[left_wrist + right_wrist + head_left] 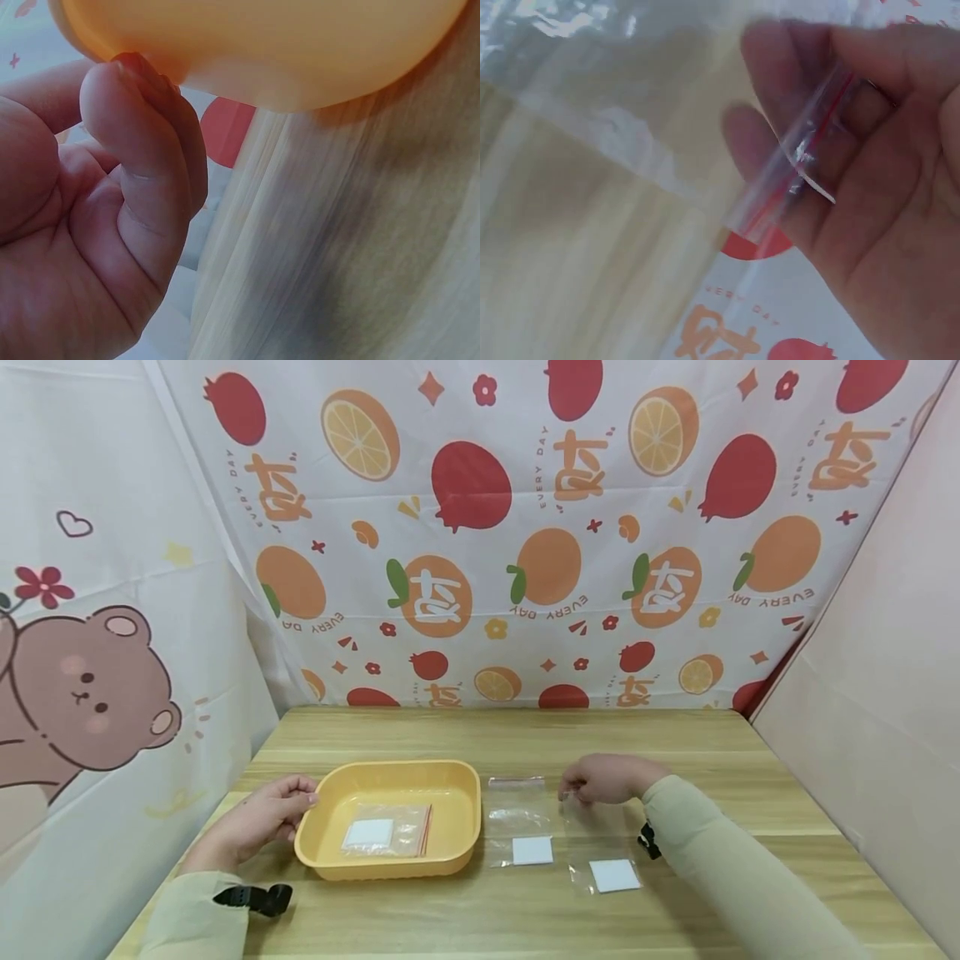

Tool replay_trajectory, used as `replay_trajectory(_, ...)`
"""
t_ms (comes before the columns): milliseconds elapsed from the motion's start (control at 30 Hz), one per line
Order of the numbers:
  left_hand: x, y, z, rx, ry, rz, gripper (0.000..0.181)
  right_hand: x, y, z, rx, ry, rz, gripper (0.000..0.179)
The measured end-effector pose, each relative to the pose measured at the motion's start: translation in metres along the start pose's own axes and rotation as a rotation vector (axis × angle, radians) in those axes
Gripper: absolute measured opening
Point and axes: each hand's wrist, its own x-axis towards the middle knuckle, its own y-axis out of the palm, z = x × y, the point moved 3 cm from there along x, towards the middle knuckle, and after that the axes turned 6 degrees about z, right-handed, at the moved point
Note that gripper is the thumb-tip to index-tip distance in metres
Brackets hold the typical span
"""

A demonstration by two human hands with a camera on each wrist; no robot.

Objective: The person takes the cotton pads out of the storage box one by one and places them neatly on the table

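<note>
My left hand [262,814] pinches the left rim of a yellow plastic tray [390,864]; in the left wrist view its curled fingers [139,142] meet the tray's edge. Inside the tray lies a clear zip bag [410,831] with a red seal line and a white square. On the right, my right hand [606,778] holds the top edge of another clear zip bag [600,839], which has a white square [615,876] at its lower end. The right wrist view shows that bag's red-lined seal [810,146] between thumb and fingers. A third zip bag [517,818] lies between tray and right hand.
The wood-grain table [525,922] bears everything. Behind it hangs a fruit-print cloth [487,552]; a cloth with a bear [97,693] covers the left side and a pale wall [892,652] the right. Black straps [258,898] sit on both sleeves.
</note>
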Motion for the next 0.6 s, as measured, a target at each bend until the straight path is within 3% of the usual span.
replay_trajectory(300,0.002,-0.001,-0.001,0.008,-0.003,-0.006,0.034,0.019,0.005,-0.013,-0.089,0.010,-0.205,0.024)
replay_trajectory(600,0.002,-0.001,-0.004,0.007,-0.006,-0.004,0.033,0.034,0.010,-0.029,-0.023,0.081,-0.258,0.023)
